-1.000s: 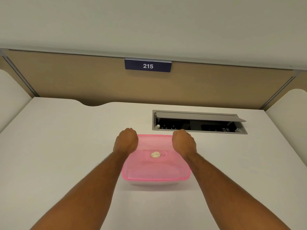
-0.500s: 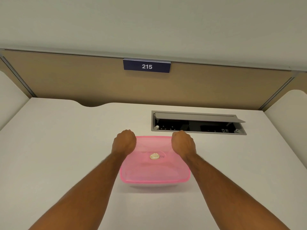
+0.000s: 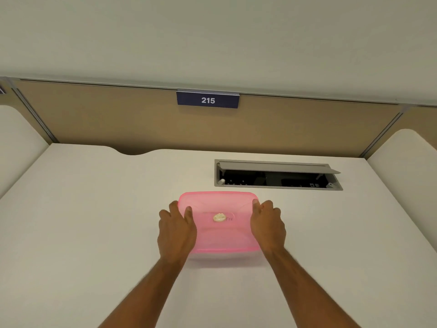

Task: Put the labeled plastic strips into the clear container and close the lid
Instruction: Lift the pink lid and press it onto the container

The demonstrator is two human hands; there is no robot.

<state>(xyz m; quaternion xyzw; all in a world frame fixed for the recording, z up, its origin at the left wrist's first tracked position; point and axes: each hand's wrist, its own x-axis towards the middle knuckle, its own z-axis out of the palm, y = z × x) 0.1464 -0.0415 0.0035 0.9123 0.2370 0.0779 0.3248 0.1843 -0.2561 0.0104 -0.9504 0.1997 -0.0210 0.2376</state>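
Pink lid (image 3: 220, 235): one, on one container, on desk (image 3: 94, 221).
Left hand (image 3: 176, 229): grip clamped on lid's side.
Right hand (image 3: 268, 224): grip clamped on lid's opposite side.

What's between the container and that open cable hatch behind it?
Nothing: in the head view only a bare strip of white desk separates the pink lid from the cable hatch.

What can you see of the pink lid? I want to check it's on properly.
The pink lid is a translucent plastic rectangle with rounded corners, a raised rim and a small round gold sticker at its centre. It lies flat on the clear container, whose wall shows below its near edge, on the white desk. The left hand and right hand grip its short sides. Whether it has snapped shut cannot be told.
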